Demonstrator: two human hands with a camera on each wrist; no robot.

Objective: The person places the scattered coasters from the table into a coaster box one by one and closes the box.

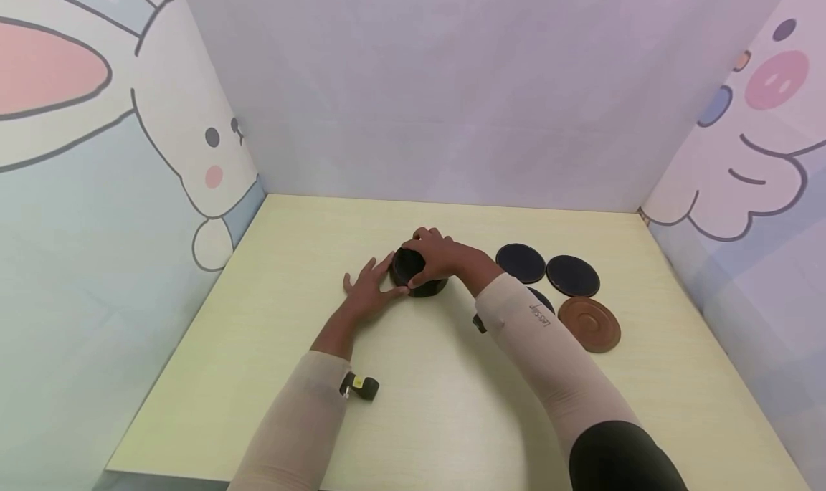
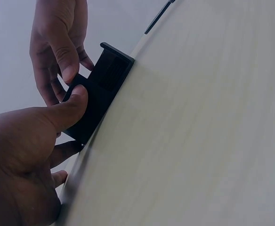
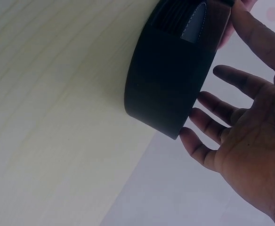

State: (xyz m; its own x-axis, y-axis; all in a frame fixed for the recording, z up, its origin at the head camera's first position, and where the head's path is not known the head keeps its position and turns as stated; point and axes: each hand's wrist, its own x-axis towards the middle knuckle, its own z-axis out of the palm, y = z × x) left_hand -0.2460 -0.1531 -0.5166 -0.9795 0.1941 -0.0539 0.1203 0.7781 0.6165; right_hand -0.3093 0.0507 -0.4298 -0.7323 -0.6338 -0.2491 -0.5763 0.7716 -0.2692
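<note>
A round black coaster holder (image 1: 429, 289) stands on the table between the two hands. Its curved wall (image 3: 165, 80) has a cut-out, where dark layered edges and a stitched rim show in the right wrist view. My left hand (image 1: 369, 290) grips the holder's left side, its thumb (image 2: 76, 101) flat against the wall. Over the top arches my right hand (image 1: 435, 254), thumb on the near rim and fingertips (image 3: 187, 136) at the far rim. Much of the holder's top is covered by this hand in the head view.
Right of the hands lie two black coasters, one (image 1: 520, 263) beside the other (image 1: 573, 275). A third black coaster (image 1: 542, 299) is partly hidden by the right sleeve, next to a brown coaster (image 1: 589, 324). Walls border the table's back and sides.
</note>
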